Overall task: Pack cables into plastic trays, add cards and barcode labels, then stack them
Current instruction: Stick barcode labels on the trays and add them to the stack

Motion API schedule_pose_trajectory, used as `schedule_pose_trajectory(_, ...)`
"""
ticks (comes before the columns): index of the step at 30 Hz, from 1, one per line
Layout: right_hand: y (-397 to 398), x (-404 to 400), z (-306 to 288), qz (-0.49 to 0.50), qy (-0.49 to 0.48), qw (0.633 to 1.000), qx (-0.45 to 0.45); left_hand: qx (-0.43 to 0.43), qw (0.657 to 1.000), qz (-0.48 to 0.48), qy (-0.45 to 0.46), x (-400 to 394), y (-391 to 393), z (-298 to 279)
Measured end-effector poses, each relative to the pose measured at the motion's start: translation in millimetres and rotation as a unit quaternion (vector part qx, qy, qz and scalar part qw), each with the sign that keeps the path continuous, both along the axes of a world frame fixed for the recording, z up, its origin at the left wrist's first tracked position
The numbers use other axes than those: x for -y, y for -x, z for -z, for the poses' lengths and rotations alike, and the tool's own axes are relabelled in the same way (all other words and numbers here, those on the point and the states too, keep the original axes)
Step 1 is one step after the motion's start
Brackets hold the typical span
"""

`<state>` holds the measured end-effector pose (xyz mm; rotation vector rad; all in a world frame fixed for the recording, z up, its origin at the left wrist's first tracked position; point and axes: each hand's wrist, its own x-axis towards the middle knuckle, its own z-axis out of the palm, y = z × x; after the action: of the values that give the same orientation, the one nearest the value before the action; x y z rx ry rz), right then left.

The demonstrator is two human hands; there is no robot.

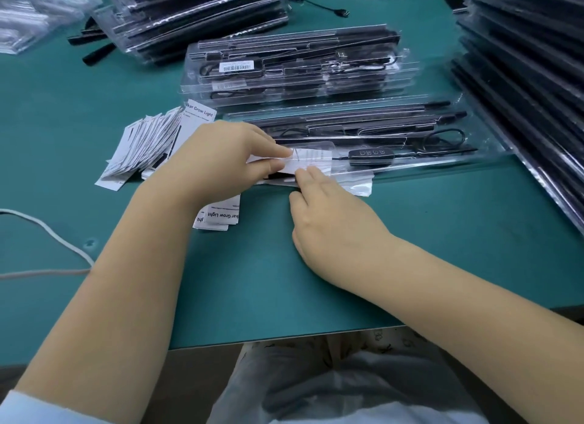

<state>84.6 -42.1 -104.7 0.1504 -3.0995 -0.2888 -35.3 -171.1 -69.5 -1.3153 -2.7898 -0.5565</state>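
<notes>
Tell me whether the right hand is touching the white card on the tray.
Touching. The head view shows the right hand with fingertips pressed flat on the card, which the left hand pinches.

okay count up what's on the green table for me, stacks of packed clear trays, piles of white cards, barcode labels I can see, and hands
Stacks of packed trays: 4
Piles of white cards: 2
Barcode labels visible: 1
Hands: 2, left hand, right hand
Total: 9
</notes>
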Motion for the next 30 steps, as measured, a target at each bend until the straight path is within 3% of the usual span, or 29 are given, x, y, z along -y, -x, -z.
schedule_pose_trajectory(3,-1,0,2,-0.004,0.029,0.999,0.040,-0.002,1.000,-0.014,0.011,-1,2,1)
schedule_pose_trajectory(7,-3,-7,-8,-0.022,0.182,0.982,0.036,-0.046,0.998,-0.027,0.026,-5,2,4)
schedule_pose_trajectory(9,-2,-12,-12,-0.021,0.275,0.961,-0.026,-0.064,0.997,-0.024,0.032,-7,1,6)
schedule_pose_trajectory(12,4,-36,-18,0.037,0.351,0.912,-0.207,-0.073,0.996,-0.032,0.042,-9,0,7)
schedule_pose_trajectory(13,8,-45,-20,0.052,0.350,0.908,-0.223,-0.073,0.996,-0.033,0.043,-9,0,8)
schedule_pose_trajectory(18,26,-77,-13,0.064,0.269,0.956,-0.100,-0.074,0.997,-0.026,0.016,-4,2,10)
schedule_pose_trajectory(30,25,-60,-4,0.060,0.237,0.960,-0.140,-0.056,0.998,-0.027,0.002,1,-4,5)
